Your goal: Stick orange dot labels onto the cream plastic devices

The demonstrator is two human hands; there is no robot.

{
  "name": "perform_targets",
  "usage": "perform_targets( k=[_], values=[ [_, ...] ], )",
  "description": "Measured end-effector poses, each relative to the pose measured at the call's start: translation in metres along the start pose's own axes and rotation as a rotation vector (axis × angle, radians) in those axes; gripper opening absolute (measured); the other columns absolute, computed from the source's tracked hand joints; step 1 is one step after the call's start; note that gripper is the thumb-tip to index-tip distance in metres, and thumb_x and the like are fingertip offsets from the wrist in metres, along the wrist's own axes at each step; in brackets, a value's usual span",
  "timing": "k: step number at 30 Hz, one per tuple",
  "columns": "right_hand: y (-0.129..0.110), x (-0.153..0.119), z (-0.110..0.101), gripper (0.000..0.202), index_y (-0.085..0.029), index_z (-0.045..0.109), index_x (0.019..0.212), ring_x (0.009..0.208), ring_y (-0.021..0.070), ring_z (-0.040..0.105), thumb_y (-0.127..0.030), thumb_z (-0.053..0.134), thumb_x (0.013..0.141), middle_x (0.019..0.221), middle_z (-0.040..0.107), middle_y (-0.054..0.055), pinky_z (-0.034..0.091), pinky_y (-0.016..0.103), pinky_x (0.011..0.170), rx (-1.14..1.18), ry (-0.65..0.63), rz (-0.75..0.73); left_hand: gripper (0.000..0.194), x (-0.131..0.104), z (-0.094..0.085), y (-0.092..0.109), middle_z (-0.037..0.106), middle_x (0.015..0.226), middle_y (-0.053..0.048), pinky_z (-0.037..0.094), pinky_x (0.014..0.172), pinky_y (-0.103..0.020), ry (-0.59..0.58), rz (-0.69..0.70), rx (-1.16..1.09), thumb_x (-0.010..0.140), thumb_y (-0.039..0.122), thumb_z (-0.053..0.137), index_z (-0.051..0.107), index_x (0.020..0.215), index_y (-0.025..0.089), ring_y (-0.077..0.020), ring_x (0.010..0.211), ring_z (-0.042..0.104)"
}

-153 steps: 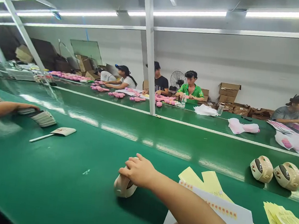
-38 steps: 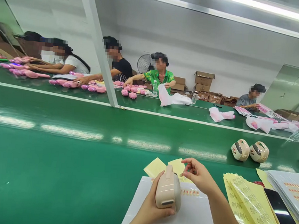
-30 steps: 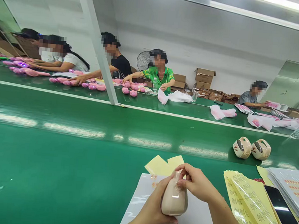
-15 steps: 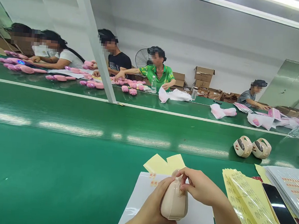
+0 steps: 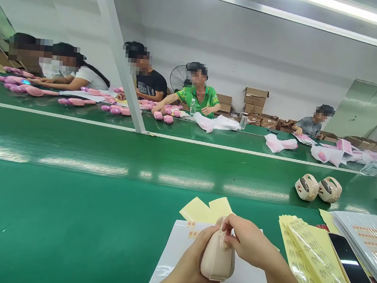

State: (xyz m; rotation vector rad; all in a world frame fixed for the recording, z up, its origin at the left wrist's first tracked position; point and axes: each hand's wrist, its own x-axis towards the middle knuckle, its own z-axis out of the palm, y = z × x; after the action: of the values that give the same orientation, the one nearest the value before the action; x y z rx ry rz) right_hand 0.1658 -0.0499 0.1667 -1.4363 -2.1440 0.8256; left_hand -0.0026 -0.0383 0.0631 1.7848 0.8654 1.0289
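Barely shifted since half a second back: left hand [image 5: 194, 261] still wrapped around beige casing [image 5: 217, 261], right hand [image 5: 249, 241] still pinching thumb and fingertips against its top. Beneath both, white sheet [image 5: 178, 264]; just beyond, yellow backing papers [image 5: 205, 208]; right of right hand, label strips [image 5: 316, 263], phone [image 5: 352, 268]. Farther off, two more casings [image 5: 318, 188].

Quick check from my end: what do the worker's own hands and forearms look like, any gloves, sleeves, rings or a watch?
Both are bare: the left hand and right hand wear no gloves, and no rings show. Both forearms are uncovered to the frame edge, with no sleeve, watch or wristband in view.
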Motion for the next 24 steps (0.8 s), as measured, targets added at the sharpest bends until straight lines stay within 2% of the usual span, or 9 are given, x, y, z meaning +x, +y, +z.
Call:
perform_targets(
  k=[8,15,17,19,21,22,24],
  values=[
    [-0.004,-0.001,0.004,0.014,-0.019,0.047,0.081,0.072,0.0125,0.048,-0.011,0.038,0.074,0.084,0.058,0.001,0.032,0.021,0.06,-0.075,0.06,0.039,0.095,-0.001,0.0,0.002,0.047,0.119,-0.006,0.039,0.087,-0.042,0.001,-0.025,0.001,0.036,0.016,0.082,0.037,0.119,0.032,-0.0326,0.102,0.048],
    [-0.004,0.004,0.005,0.021,-0.018,0.052,0.083,0.079,0.0131,0.052,-0.006,0.04,0.071,0.09,0.06,0.002,0.037,0.021,0.066,-0.074,0.024,-0.04,0.094,0.002,-0.001,0.001,0.048,0.115,-0.005,0.041,0.084,-0.04,-0.026,-0.092,0.07,0.035,0.009,0.078,0.035,0.116,0.03,-0.0298,0.098,0.05],
    [-0.004,0.004,0.002,0.02,-0.018,0.057,0.082,0.082,0.0138,0.053,-0.009,0.041,0.074,0.09,0.062,0.002,0.038,0.022,0.068,-0.102,0.035,-0.065,0.095,0.002,-0.001,0.0,0.048,0.116,-0.005,0.041,0.085,-0.04,-0.025,-0.097,0.075,0.035,0.009,0.078,0.034,0.116,0.03,-0.0298,0.1,0.049],
    [-0.002,0.0,-0.002,0.025,-0.02,0.059,0.092,0.078,0.0127,0.055,-0.014,0.039,0.079,0.092,0.063,0.001,0.039,0.021,0.069,-0.115,0.025,-0.095,0.096,0.002,-0.002,-0.001,0.046,0.118,-0.005,0.04,0.086,-0.04,-0.025,-0.096,0.07,0.035,0.009,0.079,0.034,0.117,0.03,-0.0305,0.102,0.048],
    [0.001,-0.006,-0.007,0.036,-0.027,0.049,0.116,0.06,0.0082,0.055,-0.019,0.034,0.084,0.099,0.063,-0.001,0.04,0.02,0.063,-0.102,-0.045,-0.089,0.097,0.002,-0.003,-0.002,0.046,0.118,-0.006,0.04,0.086,-0.04,-0.016,-0.11,0.063,0.036,0.009,0.079,0.032,0.118,0.03,-0.0305,0.102,0.048],
    [0.003,-0.009,-0.01,0.043,-0.032,0.038,0.126,0.051,0.0058,0.051,-0.021,0.032,0.085,0.103,0.062,-0.003,0.04,0.019,0.06,-0.088,-0.096,-0.074,0.098,0.002,-0.004,-0.003,0.047,0.117,-0.006,0.041,0.085,-0.041,-0.014,-0.123,0.062,0.036,0.01,0.079,0.031,0.119,0.03,-0.0304,0.101,0.048],
    [0.009,-0.013,-0.015,0.053,-0.038,0.015,0.135,0.041,0.0027,0.044,-0.023,0.03,0.086,0.111,0.058,-0.004,0.041,0.019,0.059,-0.055,-0.194,-0.05,0.098,0.002,-0.004,-0.003,0.047,0.116,-0.007,0.041,0.084,-0.041,-0.012,-0.148,0.06,0.037,0.01,0.079,0.029,0.12,0.029,-0.0301,0.099,0.049]
  ],
)
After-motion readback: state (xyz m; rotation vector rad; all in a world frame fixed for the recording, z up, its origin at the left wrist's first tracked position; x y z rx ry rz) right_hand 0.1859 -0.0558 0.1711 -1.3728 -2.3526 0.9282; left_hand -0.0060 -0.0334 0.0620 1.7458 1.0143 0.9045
